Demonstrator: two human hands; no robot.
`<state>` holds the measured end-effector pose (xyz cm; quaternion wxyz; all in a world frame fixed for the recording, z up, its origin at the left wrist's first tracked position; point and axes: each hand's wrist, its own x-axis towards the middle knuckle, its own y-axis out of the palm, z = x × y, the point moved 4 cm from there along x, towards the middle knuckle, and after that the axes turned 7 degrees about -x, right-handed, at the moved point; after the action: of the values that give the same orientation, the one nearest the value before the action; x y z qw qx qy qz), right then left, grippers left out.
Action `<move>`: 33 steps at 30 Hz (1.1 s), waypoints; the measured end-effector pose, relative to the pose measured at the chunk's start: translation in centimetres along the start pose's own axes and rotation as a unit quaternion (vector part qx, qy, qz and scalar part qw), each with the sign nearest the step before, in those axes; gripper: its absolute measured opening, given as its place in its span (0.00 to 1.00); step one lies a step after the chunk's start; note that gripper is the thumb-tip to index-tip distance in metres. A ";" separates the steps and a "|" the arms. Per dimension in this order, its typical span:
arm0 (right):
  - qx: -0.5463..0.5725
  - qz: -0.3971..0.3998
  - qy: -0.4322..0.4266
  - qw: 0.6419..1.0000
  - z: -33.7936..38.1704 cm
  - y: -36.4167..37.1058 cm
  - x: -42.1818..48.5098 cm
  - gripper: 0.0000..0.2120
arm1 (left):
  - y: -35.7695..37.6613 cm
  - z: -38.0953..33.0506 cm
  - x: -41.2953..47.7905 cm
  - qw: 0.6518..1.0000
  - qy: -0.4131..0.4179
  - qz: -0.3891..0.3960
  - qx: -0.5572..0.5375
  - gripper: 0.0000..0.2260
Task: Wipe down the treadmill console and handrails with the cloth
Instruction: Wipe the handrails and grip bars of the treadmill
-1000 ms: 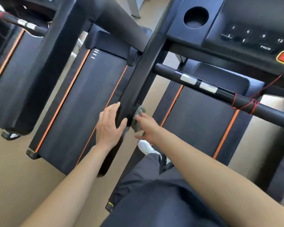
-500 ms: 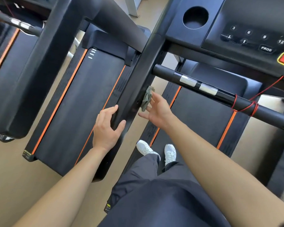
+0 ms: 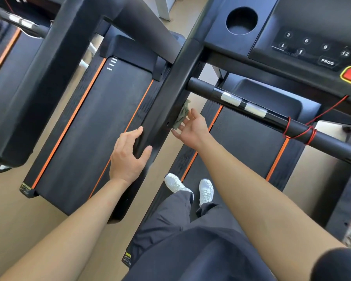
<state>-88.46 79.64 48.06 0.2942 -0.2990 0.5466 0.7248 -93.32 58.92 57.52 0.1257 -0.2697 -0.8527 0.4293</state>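
Observation:
A black side handrail [image 3: 176,94] runs down from the treadmill console [image 3: 304,31] toward me. My left hand [image 3: 128,157] grips the rail's lower end, fingers on its outer face and thumb on the inner side. With straight fingers, my right hand [image 3: 193,128] presses a small grey-green cloth [image 3: 181,114] flat against the rail's inner side, just below where the cross handlebar [image 3: 272,116] joins it. The console shows number buttons, a PROG key and a round cup holder [image 3: 241,20].
A red cord [image 3: 304,132] is wound round the cross handlebar, which carries two silver sensor plates. My white shoes [image 3: 190,187] stand on the treadmill belt below. A second treadmill [image 3: 93,126] with orange stripes lies close on the left, a third farther left. Tan floor between them.
My right hand has slid the cloth up the handrail's inner side, from near the lower end toward the crossbar joint. My left hand has kept its hold on the rail's end.

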 end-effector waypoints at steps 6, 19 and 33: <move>0.078 -0.005 -0.044 0.996 1.0 0.8 1.4 0.15 | 0.1 0.3 0.0 1.000 -0.003 0.000 0.004 0.23; -0.128 0.055 0.033 0.990 -7.5 -1.9 -2.4 0.20 | 0.1 0.4 0.1 1.000 -0.013 0.003 -0.010 0.23; -0.247 0.085 0.119 0.958 -15.8 -4.6 -6.5 0.23 | -0.2 0.8 0.2 0.998 -0.033 0.031 -0.032 0.24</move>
<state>-79.04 64.79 46.56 0.0808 -0.3989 0.4050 0.8187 -93.95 58.40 57.18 0.0759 -0.2855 -0.8611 0.4138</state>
